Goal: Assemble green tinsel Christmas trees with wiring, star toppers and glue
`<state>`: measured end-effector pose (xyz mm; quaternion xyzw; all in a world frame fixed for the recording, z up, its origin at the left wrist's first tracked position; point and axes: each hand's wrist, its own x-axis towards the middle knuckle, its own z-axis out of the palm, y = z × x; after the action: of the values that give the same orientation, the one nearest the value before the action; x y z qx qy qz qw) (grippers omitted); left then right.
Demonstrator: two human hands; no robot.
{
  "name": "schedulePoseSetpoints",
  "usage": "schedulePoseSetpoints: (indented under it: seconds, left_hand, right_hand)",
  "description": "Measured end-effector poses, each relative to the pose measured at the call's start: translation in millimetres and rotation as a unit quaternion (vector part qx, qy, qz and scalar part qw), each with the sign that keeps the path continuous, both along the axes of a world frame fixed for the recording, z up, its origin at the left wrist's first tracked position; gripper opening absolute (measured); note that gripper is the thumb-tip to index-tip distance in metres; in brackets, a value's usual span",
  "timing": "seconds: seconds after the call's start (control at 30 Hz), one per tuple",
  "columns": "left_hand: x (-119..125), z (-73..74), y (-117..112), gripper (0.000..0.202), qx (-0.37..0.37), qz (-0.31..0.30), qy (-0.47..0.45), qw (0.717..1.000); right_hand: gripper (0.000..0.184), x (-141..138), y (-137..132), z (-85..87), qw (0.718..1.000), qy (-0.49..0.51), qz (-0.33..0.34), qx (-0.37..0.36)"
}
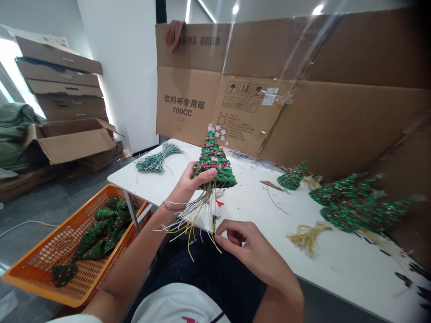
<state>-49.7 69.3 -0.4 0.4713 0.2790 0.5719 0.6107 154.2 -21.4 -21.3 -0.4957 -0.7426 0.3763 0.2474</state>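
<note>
My left hand is wrapped around the lower part of a small green tinsel Christmas tree, which stands upright above the table's front edge. Pink garland winds around the tree, and small white tags stick out near its top. From its base a loose bunch of white, yellow and dark wires hangs down and fans out over my lap. My right hand is lower and to the right, thumb and index finger pinched on the end of a wire. A small red piece shows just behind the wires.
A bundle of green wires lies on the white table. More tinsel trees and a yellow wire bunch lie to the right. An orange basket of tinsel pieces stands at left. Tall cardboard borders the back.
</note>
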Motion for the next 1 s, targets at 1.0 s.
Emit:
schedulePoseSetpoints:
  seconds: [1.0]
  left_hand:
    - [6.4, -4.1, -11.2, 0.066, 0.055, -0.125, 0.107, 0.985]
  right_hand:
    - [0.046, -10.4, 10.6, -1.5, 0.818, 0.452, -0.316, 0.164]
